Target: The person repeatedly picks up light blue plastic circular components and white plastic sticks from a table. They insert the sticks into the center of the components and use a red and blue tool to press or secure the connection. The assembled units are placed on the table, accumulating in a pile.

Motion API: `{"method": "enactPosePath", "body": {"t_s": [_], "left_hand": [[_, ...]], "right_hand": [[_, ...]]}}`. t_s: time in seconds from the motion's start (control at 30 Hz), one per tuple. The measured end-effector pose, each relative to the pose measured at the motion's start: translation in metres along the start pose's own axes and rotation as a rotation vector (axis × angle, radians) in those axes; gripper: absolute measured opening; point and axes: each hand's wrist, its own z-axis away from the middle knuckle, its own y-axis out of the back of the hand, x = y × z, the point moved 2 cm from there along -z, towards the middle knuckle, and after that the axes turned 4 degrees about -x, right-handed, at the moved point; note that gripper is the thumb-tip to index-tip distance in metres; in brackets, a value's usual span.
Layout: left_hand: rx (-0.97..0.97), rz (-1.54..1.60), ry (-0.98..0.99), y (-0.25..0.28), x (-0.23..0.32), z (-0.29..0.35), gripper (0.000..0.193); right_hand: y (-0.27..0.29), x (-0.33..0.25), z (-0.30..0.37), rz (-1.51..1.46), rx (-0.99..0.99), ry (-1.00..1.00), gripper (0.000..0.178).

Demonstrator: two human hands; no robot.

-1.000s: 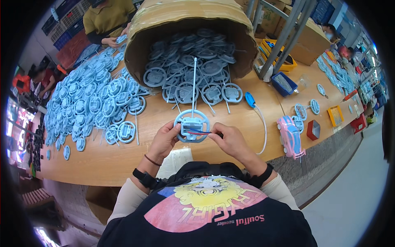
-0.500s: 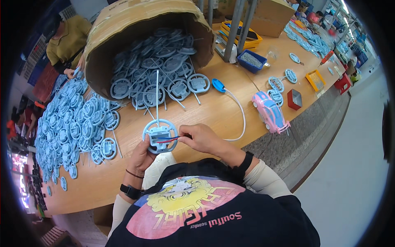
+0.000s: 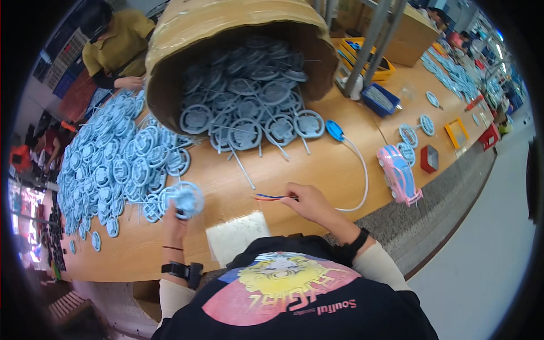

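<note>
My left hand (image 3: 176, 222) is closed on a light-blue toy steering wheel (image 3: 188, 199), smeared by motion, at the near edge of a heap of similar wheels (image 3: 107, 164). In my right hand (image 3: 307, 203), pinched between thumb and fingers, are thin red and blue wires (image 3: 268, 197) whose free ends point left over the wooden table. Between the hands and nearer to me lies a flat whitish sheet (image 3: 238, 233). A white cable (image 3: 365, 170) runs from a small blue plastic piece (image 3: 335, 131) toward my right wrist.
A large cardboard box (image 3: 243, 22), tipped open toward me, holds many more wheels. To the right are a pink toy car (image 3: 398, 174), a red tray (image 3: 429, 158), a yellow tray (image 3: 456, 134) and a blue bin (image 3: 380, 100). A co-worker (image 3: 119, 51) stands beyond the heap.
My left hand has carried the steering wheel left, away from the wires, to the heap. My right hand still pinches the wires. The whole view has shifted a little.
</note>
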Motion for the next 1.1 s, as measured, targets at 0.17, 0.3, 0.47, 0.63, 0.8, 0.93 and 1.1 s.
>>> {"method": "enactPosePath", "body": {"t_s": [0.17,0.3,0.47,0.63,0.8,0.93,1.1], "left_hand": [[-0.126,0.562,-0.260,0.009,0.100,-0.064,0.059],[-0.132,-0.737,-0.140,-0.073,0.083,-0.112,0.052],[-0.181,-1.982,-1.000,-0.136,0.043,-0.170,0.061],[-0.125,-1.963,-0.907,-0.146,0.037,-0.188,0.049],[0.043,-1.887,-0.813,-0.148,0.045,-0.174,0.035],[0.153,-1.405,-0.505,-0.125,0.061,-0.138,0.037],[-0.152,-0.055,0.090,-0.139,0.003,-0.050,0.012]], "right_hand": [[-0.008,-0.002,-0.005,-0.121,0.003,-0.080,0.018],[-0.013,-0.007,-0.011,-0.161,-0.019,-0.160,0.020],[-0.009,-0.012,-0.003,-0.172,0.024,-0.234,0.015],[-0.005,-0.018,0.004,-0.180,0.070,-0.255,0.015],[-0.009,-0.014,-0.008,-0.192,0.019,-0.152,0.015],[-0.001,-0.017,-0.013,-0.220,-0.012,-0.066,0.014],[0.024,-0.020,-0.014,-0.215,-0.013,0.025,0.016]]}}
